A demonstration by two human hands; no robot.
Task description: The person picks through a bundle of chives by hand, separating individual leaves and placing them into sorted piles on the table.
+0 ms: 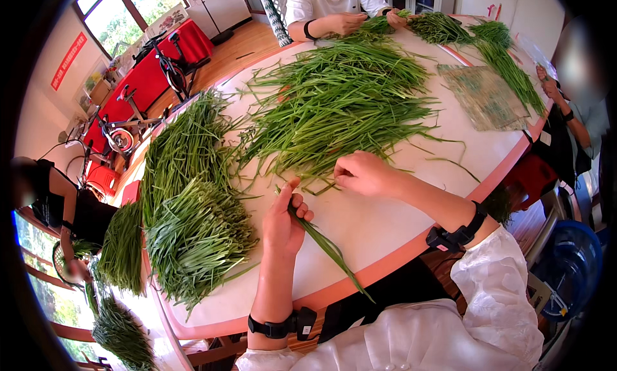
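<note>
My left hand (285, 218) is closed around a few long green garlic chives (329, 247), their leaf ends slanting down over the table's near edge. To its right, my right hand (365, 173) hovers with curled fingers. Whether anything is pinched in it is hidden. Just beyond both hands spreads a large loose heap of garlic chives (347, 95). Left of my left hand lies a thick, neater pile of chives (199, 233), its stalks lined up together. Small scraps of leaf are scattered on the white tabletop (392, 242) between them.
Across the table, a person in white (331, 11) handles chives; other people sit at left (56, 197) and right (575, 114). A greenish mat (485, 96) lies at right, near more chive bundles (514, 72). A blue water jug (569, 268) stands off the right edge.
</note>
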